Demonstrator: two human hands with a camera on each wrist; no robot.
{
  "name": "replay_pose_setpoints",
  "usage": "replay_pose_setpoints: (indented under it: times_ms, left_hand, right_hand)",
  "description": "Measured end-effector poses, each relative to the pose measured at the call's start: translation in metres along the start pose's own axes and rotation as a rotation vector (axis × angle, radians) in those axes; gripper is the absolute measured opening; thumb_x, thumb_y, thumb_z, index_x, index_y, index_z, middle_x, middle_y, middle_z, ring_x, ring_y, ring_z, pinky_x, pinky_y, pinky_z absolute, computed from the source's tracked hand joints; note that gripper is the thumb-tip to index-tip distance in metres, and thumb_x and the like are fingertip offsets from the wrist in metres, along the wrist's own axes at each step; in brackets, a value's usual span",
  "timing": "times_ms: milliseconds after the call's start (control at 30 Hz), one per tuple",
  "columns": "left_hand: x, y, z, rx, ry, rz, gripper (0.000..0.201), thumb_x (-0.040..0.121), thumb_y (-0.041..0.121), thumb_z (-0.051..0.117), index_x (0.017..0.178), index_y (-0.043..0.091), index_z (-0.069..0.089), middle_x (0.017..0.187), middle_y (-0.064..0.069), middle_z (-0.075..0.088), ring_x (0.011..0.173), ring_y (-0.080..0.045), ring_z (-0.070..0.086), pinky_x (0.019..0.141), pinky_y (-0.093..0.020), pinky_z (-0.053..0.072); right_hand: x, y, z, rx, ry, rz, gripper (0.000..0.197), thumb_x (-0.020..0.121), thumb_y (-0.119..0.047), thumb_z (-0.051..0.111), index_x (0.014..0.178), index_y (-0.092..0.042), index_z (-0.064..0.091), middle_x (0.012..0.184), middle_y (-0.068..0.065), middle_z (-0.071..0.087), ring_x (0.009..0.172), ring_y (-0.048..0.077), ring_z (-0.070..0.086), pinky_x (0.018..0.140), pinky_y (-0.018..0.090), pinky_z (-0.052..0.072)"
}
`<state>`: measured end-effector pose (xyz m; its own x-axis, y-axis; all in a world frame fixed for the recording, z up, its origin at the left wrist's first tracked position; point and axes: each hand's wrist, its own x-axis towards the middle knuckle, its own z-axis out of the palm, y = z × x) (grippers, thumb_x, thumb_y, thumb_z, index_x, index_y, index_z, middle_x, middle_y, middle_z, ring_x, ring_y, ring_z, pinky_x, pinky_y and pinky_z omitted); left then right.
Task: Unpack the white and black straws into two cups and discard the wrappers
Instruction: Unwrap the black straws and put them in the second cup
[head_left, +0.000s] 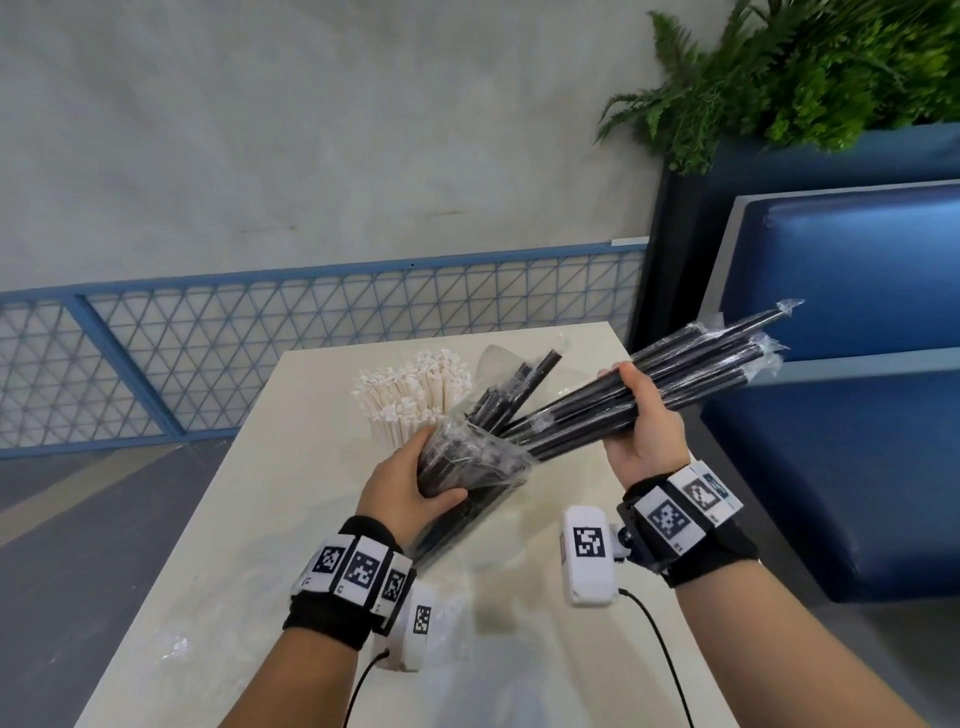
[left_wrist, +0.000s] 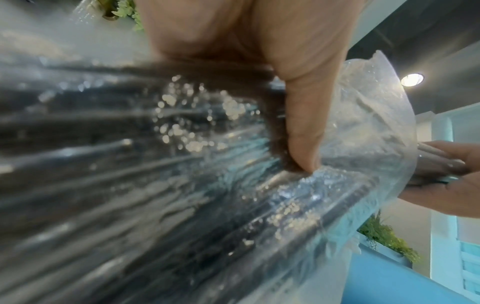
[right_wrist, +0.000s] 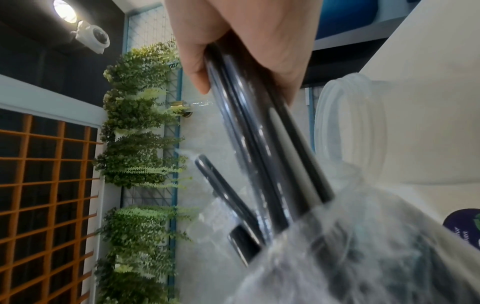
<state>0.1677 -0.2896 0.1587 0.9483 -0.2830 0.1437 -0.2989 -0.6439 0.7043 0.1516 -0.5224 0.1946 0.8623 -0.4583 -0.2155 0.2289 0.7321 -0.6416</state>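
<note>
Mid-unpacking: right hand (head_left: 641, 426) gripping bundle of black plastic straws (head_left: 691, 371), left hand (head_left: 410, 480) clutching crinkly clear plastic wrapper (head_left: 470, 457). Next, probably: pulling bundle free, into a cup.

Black wristbands (head_left: 332, 608) carry black-and-white square-code tags, with white cabled cameras (head_left: 588, 556) beneath.

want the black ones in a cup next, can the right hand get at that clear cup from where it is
Probably yes. The right hand grips the black straws, lower ends inside the bag held by the left hand; the clear cup lies close, apparently on its side.
</note>
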Motion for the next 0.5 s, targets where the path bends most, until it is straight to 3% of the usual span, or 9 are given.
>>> replay_pose_setpoints:
  times_ms: [133,300,367,500]
  left_hand:
    - [0.0,-0.006,-0.001,-0.078,0.068,-0.022,0.066,0.071,0.02,0.078,0.128,0.017,0.045,0.107,0.008,0.061,0.095,-0.006,0.056,0.076,-0.003,0.038]
    - [0.001,-0.015,0.001,-0.154,0.133,-0.077,0.074,0.069,0.023,0.079,0.133,0.015,0.042,0.12,0.0,0.062,0.109,-0.015,0.059,0.097,-0.028,0.045]
    - [0.0,-0.014,0.001,-0.18,0.154,-0.091,0.075,0.07,0.02,0.078,0.134,0.014,0.041,0.119,0.003,0.06,0.109,-0.013,0.057,0.098,-0.025,0.043]
    - [-0.001,-0.01,0.0,-0.197,0.18,-0.067,0.062,0.071,0.015,0.077,0.125,0.017,0.047,0.101,0.01,0.061,0.096,-0.01,0.058,0.086,-0.018,0.042]
  right_hand:
    - [0.008,-0.012,-0.001,0.115,-0.005,0.012,0.01,0.089,-0.01,0.058,0.08,-0.006,0.06,0.072,0.004,0.068,0.076,0.016,0.065,0.088,0.036,0.053]
    - [0.02,-0.021,-0.011,0.09,0.042,-0.009,0.008,0.086,-0.011,0.061,0.084,-0.004,0.061,0.083,0.009,0.065,0.094,0.024,0.061,0.098,0.045,0.048]
    - [0.023,-0.025,-0.013,0.085,0.07,-0.02,0.008,0.086,-0.01,0.061,0.084,-0.003,0.061,0.082,0.01,0.066,0.093,0.025,0.061,0.098,0.047,0.048]
    - [0.029,-0.032,-0.016,0.053,0.136,-0.054,0.014,0.084,-0.01,0.064,0.074,-0.002,0.066,0.071,0.008,0.071,0.084,0.024,0.066,0.093,0.048,0.051]
